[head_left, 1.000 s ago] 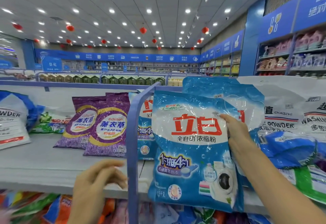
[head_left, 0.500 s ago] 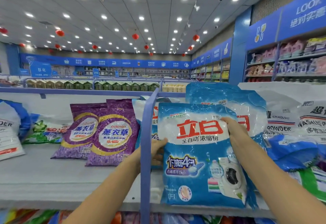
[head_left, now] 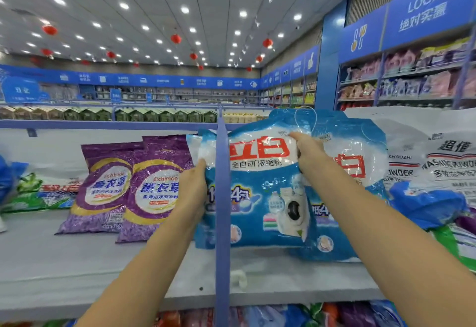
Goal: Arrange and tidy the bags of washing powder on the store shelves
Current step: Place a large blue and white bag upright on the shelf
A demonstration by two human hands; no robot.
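Observation:
A blue and white bag of washing powder with red characters stands upright on the grey shelf, leaning back against a second blue bag of the same kind. My right hand grips its upper right edge. My left hand presses flat against its left side, just left of the blue upright post. Two purple bags lean against the back panel to the left.
White washing powder bags and a crumpled blue bag crowd the right. A green and white bag lies at the far left. More bags fill the shelf below. Bare shelf lies in front of the purple bags.
The blue bag has gone from held out in front to standing further back on the shelf. My left hand rose and came against its left side; my right hand moved up its edge.

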